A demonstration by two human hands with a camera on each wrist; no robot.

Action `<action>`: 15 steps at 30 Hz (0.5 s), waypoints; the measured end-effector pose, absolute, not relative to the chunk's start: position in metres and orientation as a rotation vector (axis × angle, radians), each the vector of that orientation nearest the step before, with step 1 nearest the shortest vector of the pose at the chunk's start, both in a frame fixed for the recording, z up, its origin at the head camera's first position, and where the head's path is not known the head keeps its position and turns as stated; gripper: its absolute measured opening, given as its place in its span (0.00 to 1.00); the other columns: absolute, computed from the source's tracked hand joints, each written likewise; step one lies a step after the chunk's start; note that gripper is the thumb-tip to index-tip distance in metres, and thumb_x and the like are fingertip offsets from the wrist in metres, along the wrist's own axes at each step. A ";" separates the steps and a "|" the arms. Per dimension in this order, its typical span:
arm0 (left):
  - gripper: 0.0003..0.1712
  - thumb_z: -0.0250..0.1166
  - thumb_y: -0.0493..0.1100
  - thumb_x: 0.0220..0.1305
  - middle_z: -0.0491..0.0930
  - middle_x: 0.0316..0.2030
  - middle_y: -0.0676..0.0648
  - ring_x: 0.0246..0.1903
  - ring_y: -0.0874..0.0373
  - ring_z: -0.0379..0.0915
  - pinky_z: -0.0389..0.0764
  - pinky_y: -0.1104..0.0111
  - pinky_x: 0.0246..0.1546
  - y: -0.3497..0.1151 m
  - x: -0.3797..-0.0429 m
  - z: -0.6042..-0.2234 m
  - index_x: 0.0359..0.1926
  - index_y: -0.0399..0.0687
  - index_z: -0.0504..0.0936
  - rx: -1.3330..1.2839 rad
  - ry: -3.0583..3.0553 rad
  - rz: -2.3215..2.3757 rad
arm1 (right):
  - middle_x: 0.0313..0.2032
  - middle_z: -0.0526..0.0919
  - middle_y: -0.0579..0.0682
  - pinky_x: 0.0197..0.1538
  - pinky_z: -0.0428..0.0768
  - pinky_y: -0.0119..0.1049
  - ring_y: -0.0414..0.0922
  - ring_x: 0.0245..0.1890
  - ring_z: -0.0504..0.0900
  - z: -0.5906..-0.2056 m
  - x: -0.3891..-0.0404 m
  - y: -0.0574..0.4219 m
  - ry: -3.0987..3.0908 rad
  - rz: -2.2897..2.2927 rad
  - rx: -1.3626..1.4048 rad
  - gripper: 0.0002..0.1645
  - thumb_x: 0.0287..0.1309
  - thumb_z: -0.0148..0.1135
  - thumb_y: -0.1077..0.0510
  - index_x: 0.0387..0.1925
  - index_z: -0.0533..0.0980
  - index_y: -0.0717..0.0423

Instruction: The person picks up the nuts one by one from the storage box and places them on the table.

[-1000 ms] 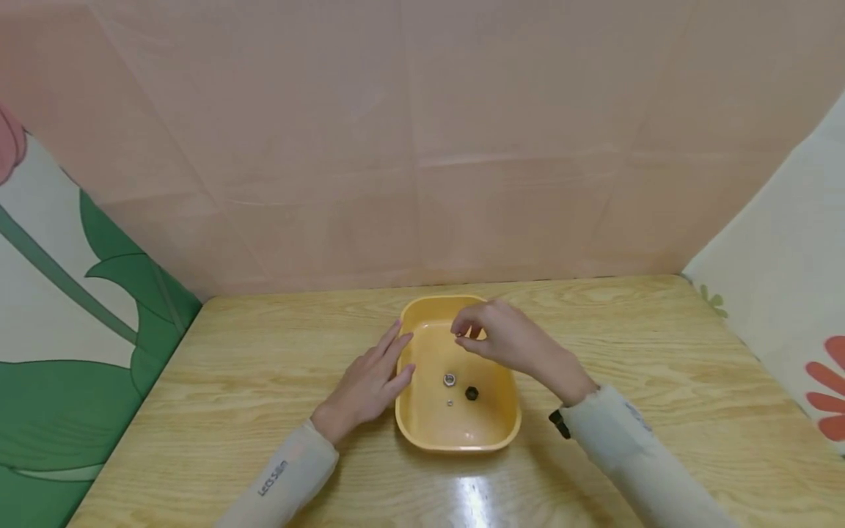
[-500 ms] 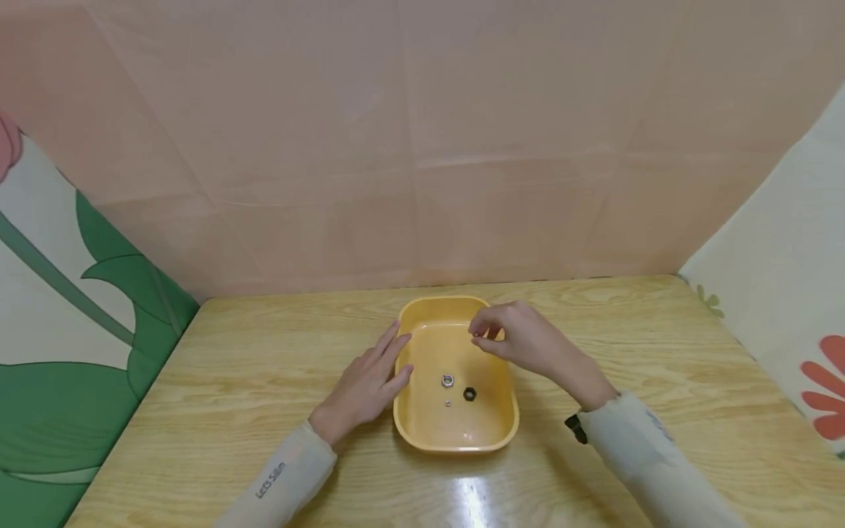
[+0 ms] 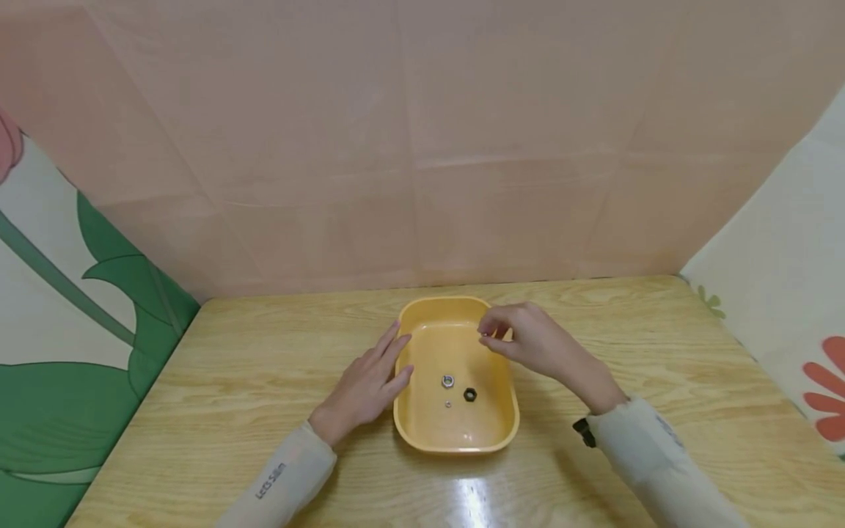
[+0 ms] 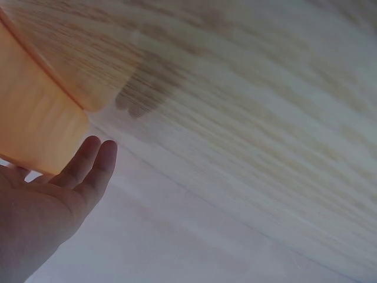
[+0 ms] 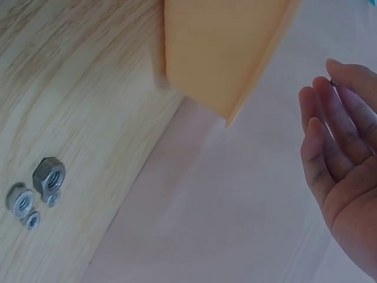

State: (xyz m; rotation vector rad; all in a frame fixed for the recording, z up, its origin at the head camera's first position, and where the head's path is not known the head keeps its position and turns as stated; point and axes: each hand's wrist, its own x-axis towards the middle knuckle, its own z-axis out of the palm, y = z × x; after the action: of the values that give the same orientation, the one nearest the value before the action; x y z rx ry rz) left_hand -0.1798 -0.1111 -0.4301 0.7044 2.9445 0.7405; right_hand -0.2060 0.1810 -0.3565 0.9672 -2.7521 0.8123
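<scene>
A yellow plastic basin (image 3: 455,446) stands on the wooden table, with a silver hex nut (image 3: 448,381), a dark hex nut (image 3: 470,394) and a tiny nut (image 3: 448,404) on its floor. My left hand (image 3: 363,385) rests against the basin's left rim with its fingers extended; the left wrist view shows those fingers beside the yellow wall (image 4: 41,112). Over the far right rim, my right hand (image 3: 531,341) pinches a small nut (image 5: 333,83) between thumb and fingertip. The fingers mostly cover that nut, so only a dark speck shows.
In the right wrist view several metal nuts lie grouped on the table, among them a large one (image 5: 49,175) and a flanged one (image 5: 20,200). The head view does not show them. A pinkish cloth (image 3: 409,147) hangs behind the table's back edge.
My right hand has moved rightward, from above the basin's interior to its right rim, still pinching the small nut. The left hand has stayed at the left rim.
</scene>
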 end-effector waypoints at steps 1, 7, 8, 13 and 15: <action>0.34 0.43 0.61 0.76 0.44 0.80 0.50 0.66 0.41 0.67 0.71 0.45 0.63 -0.111 -0.180 -0.430 0.77 0.55 0.56 0.704 2.945 0.740 | 0.30 0.87 0.44 0.35 0.83 0.32 0.37 0.30 0.83 -0.357 -0.206 0.182 -2.753 0.816 0.962 0.03 0.56 0.71 0.62 0.33 0.83 0.56; 0.34 0.43 0.61 0.76 0.44 0.80 0.50 0.66 0.41 0.67 0.71 0.44 0.63 -0.111 -0.179 -0.430 0.77 0.55 0.56 0.705 2.945 0.745 | 0.29 0.87 0.43 0.34 0.82 0.31 0.37 0.30 0.82 -0.360 -0.206 0.189 -2.751 0.799 0.942 0.01 0.57 0.70 0.62 0.32 0.83 0.55; 0.34 0.44 0.61 0.76 0.45 0.80 0.50 0.66 0.41 0.67 0.71 0.44 0.63 -0.111 -0.179 -0.430 0.77 0.55 0.56 0.706 2.945 0.748 | 0.29 0.87 0.43 0.34 0.81 0.30 0.37 0.30 0.82 -0.360 -0.206 0.190 -2.751 0.791 0.934 0.01 0.57 0.70 0.62 0.31 0.83 0.54; 0.34 0.45 0.60 0.76 0.45 0.80 0.49 0.66 0.41 0.68 0.71 0.44 0.62 -0.112 -0.179 -0.429 0.76 0.54 0.57 0.711 2.949 0.761 | 0.29 0.86 0.43 0.35 0.82 0.32 0.37 0.30 0.81 -0.363 -0.206 0.197 -2.747 0.755 0.905 0.03 0.55 0.71 0.63 0.30 0.83 0.53; 0.34 0.45 0.61 0.76 0.45 0.80 0.49 0.66 0.41 0.67 0.71 0.44 0.63 -0.112 -0.179 -0.429 0.77 0.54 0.57 0.702 2.946 0.758 | 0.29 0.86 0.43 0.34 0.82 0.33 0.37 0.30 0.81 -0.364 -0.206 0.201 -2.755 0.740 0.890 0.03 0.55 0.71 0.62 0.30 0.83 0.52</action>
State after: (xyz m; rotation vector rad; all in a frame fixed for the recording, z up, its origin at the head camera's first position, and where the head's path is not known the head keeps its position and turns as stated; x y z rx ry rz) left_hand -0.1792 -0.1116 -0.4289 0.7017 2.9462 0.7577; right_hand -0.2060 0.2008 -0.3640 0.8904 -2.7549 0.7395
